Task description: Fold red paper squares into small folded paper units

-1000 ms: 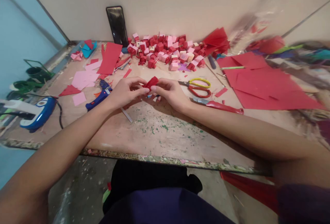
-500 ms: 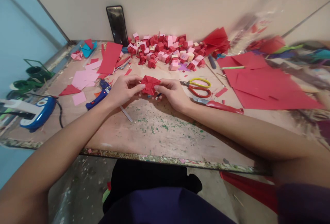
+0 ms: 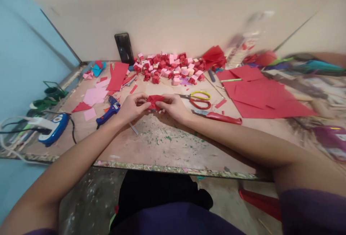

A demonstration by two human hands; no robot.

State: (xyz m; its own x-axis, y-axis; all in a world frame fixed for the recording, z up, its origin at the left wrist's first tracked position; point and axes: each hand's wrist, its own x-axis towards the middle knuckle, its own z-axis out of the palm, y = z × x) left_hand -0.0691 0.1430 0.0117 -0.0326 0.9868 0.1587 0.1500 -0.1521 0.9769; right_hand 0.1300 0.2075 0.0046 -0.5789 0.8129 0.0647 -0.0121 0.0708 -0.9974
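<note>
A small folded red paper (image 3: 155,101) is held between my two hands, just above the table. My left hand (image 3: 135,106) pinches its left side with thumb on top, the fingers partly hidden beneath. On the right side, my right hand (image 3: 174,107) grips it the same way, thumb pressed on the folds. Scissors (image 3: 200,100) with one yellow and one red handle lie right of my right hand. Below them rests a red-handled knife (image 3: 223,117). Beside my left wrist lies a blue glue gun (image 3: 109,111).
A heap of small red and pink folded paper cubes (image 3: 167,67) lies at the back, beside a leaning phone (image 3: 124,48). Red sheets (image 3: 267,94) spread on the right, pink paper (image 3: 95,95) on the left. A blue-and-white power strip (image 3: 54,128) sits at far left.
The camera view has tilted up and shifted right, so everything sits lower and more to the left. Both hands keep hold of the red paper, which looks slightly more tilted.
</note>
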